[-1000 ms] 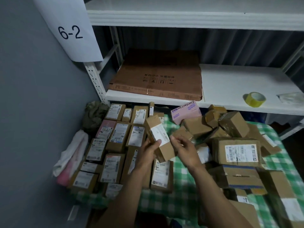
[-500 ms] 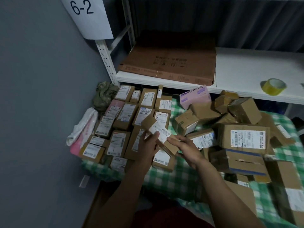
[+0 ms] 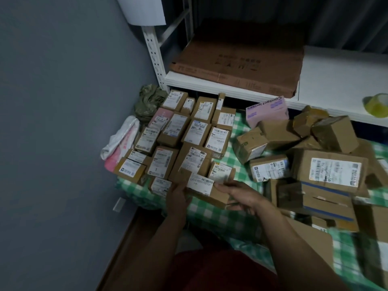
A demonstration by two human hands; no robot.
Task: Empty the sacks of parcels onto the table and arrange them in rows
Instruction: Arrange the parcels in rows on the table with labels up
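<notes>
Gripping a small cardboard parcel [image 3: 201, 184] from both ends, white label face up. With the left hand [image 3: 176, 199], fingers curled round the left end. With the right hand [image 3: 241, 196], thumb laid along the near right edge beside the label, fingers tucked under the right end. Held low and slightly slanted over the green-and-white checked tablecloth [image 3: 212, 215]; impossible to tell whether resting on the cloth or just clear of it.

Just beyond the fingertips of both hands: rows of parcels [image 3: 182, 133], labels up, packed edge to edge, running back under the white shelf [image 3: 336, 80]. Far edge of the held parcel right against the nearest row.

Right of the right fingers, across a strip of bare cloth: a heap of cardboard boxes [image 3: 327, 171], tilted and piled at odd angles. Beyond that heap, away from the fingers: a pink box [image 3: 266, 111] printed "Contact lenses".

Left of the left fingers and further back, at the cloth's edge: a white-and-pink plastic bag [image 3: 121, 141], then an olive cloth bundle [image 3: 149, 101] behind it.

Well beyond all fingers, on the shelf: a flat brown carton [image 3: 237, 61], and far to the right a yellow tape roll [image 3: 376, 105].
</notes>
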